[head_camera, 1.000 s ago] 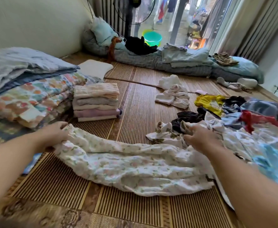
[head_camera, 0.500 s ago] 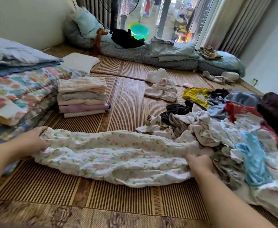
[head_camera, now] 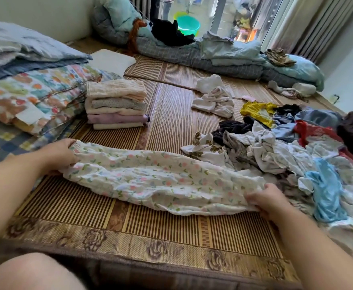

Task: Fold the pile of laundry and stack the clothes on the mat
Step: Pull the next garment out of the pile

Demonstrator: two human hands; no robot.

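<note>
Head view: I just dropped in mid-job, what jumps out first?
A long floral garment lies stretched across the woven mat, with the left hand and right hand each gripping one end. Right of it sprawls a jumbled laundry pile; behind the left hand stands a neat folded stack.

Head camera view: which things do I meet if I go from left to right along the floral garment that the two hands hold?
left hand → floral garment → right hand → light blue cloth in the unfolded laundry pile
</note>
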